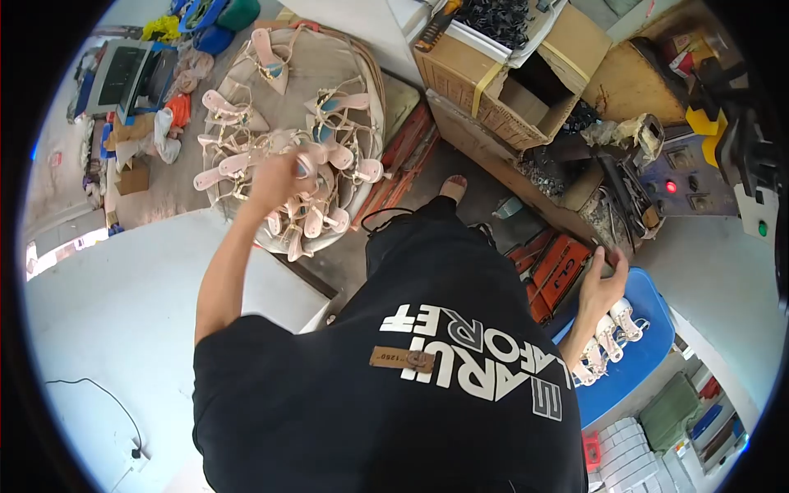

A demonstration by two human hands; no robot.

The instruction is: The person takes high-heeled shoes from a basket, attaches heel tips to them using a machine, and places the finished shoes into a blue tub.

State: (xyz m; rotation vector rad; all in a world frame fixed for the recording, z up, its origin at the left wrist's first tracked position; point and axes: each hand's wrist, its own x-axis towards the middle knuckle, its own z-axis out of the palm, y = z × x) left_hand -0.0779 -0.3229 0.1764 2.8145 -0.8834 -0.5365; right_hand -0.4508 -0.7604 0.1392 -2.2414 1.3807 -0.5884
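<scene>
My left hand (278, 181) is over a round, cloth-covered stand (242, 74) at the upper left, its fingers closed on a pale pink strappy sandal (307, 168). The hand is slightly blurred and hides part of it. Around it lie several similar sandals (220, 105) with pointed toes, thin straps and small gold-coloured studs. My right hand (604, 283) is at the right with fingers curved and apart, nothing visible between them. It is just above a blue tray (633, 361), where several more sandals (608, 338) lie in a row.
An open cardboard box (464, 78) with a tray of small black pieces (497, 20) stands ahead. To its right is a machine panel (682, 177) with a lit red button. An orange-red box (559, 267) sits low near my right hand. Bags and cartons (131, 177) are at far left.
</scene>
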